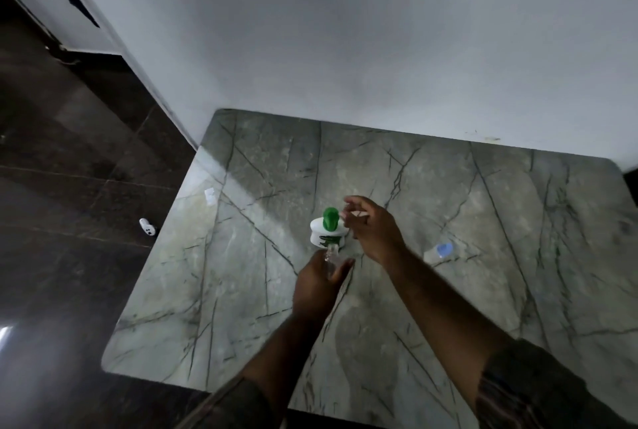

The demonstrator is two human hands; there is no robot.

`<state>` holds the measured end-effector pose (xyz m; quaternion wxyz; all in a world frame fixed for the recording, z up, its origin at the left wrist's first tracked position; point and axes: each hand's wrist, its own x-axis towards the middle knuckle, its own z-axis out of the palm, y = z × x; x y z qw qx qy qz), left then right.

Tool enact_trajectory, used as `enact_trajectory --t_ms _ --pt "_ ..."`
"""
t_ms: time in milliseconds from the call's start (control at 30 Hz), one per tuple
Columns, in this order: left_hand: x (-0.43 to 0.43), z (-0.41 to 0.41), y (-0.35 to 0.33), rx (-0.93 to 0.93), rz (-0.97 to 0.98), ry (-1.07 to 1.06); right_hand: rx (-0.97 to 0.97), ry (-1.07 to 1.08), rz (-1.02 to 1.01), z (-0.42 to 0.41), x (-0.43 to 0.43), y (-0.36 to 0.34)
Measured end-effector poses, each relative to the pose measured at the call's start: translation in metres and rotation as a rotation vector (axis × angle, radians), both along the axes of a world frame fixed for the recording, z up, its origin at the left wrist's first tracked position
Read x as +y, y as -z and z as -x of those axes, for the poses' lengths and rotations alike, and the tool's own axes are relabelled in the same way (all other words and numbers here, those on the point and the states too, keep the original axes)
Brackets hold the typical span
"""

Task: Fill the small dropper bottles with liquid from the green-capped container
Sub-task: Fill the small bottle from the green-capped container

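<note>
A white container with a green cap point(328, 228) stands upright near the middle of the grey marble table point(241, 290). Just in front of it, my left hand point(319, 283) grips a small clear dropper bottle point(330, 258), its neck pointing up towards the container. My right hand point(371, 228) hovers beside the green cap on the right and pinches a small pale thing between its fingertips; blur hides what it is. A second small bottle with a blue cap point(442, 252) lies on its side on the table to the right.
A white wall point(345, 49) rises along the table's far edge. A small white scrap point(209, 194) lies on the table's left part. Dark tiled floor point(69, 187) lies left of the table, with a small white object point(147, 226) on it.
</note>
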<state>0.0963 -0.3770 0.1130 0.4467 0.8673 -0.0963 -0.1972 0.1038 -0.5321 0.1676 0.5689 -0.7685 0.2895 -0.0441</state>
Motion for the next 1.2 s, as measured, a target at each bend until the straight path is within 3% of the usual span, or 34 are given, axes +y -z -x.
enact_trajectory --t_ms 200,567,933,1200 --pt "-0.007 -0.012 -0.015 0.002 0.077 -0.043 0.076 -0.151 0.009 -0.013 0.003 -0.012" --pt "-0.004 -0.018 -0.025 0.06 0.148 -0.024 0.109 -0.174 0.03 -0.019 0.001 -0.016" --pt "-0.001 -0.022 -0.021 0.051 0.082 0.019 0.134 -0.113 -0.05 -0.02 0.006 -0.015" --pt "-0.007 -0.027 -0.026 0.101 0.116 0.011 0.168 -0.185 0.022 -0.02 0.004 -0.02"
